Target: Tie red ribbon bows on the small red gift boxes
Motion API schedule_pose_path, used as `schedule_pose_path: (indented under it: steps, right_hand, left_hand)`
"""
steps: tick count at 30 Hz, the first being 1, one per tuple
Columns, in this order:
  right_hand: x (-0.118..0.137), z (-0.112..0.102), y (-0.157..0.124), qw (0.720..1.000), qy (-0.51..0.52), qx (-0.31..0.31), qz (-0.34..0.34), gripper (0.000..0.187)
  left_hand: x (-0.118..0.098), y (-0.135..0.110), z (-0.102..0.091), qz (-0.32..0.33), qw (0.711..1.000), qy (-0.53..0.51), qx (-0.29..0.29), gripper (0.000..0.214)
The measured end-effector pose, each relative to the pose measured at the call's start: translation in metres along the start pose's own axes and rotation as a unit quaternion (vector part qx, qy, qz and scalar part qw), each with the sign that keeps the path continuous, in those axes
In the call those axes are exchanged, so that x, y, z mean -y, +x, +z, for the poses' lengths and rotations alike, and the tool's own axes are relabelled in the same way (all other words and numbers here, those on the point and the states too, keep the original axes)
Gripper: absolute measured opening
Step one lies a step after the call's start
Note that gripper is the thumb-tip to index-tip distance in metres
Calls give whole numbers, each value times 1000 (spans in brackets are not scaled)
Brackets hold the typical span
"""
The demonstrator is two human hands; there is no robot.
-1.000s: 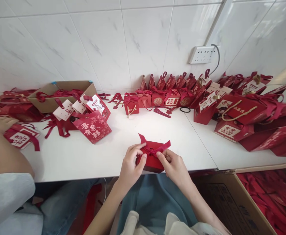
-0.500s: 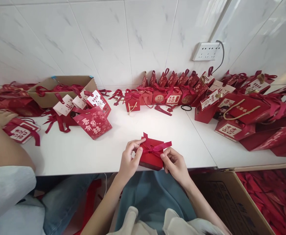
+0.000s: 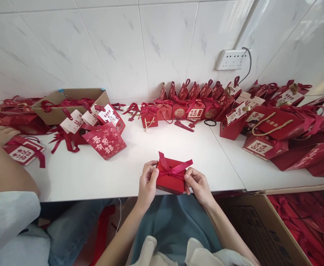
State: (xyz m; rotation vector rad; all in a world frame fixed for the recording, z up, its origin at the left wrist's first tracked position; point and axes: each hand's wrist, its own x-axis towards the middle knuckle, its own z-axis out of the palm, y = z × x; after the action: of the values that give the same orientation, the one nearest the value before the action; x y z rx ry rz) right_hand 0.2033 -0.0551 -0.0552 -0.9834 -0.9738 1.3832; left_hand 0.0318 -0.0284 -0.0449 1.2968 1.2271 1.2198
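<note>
Red box (image 3: 169, 183): our curled left hand (image 3: 147, 181) and right hand (image 3: 197, 184) pinch its sides. We should grip lightly, sparing the bow (image 3: 171, 171) between.

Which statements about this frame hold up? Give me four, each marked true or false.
1. The bare left hand and bare right hand both touch a small red cardboard box with a pinkish-red ribbon bow. True.
2. A thin black ring hangs from the bow. False: the ring lies on the white tabletop.
3. A white rectangular power strip is on the white tiled wall. True.
4. The brown cardboard carton on the tabletop is shut. False: the carton stands open, red ribbons showing inside.
</note>
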Motion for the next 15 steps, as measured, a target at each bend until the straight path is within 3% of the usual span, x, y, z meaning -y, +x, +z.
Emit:
schedule_pose_path:
  steps: [4,15]
  right_hand:
    - [-6,-2,2,998,60,0,12,37]
    - [-14,-7,1,989,141,16,45,40]
  left_hand:
    - [6,1,4,-16,999,-50,-3,26]
    - [1,1,5,14,998,40,-54,26]
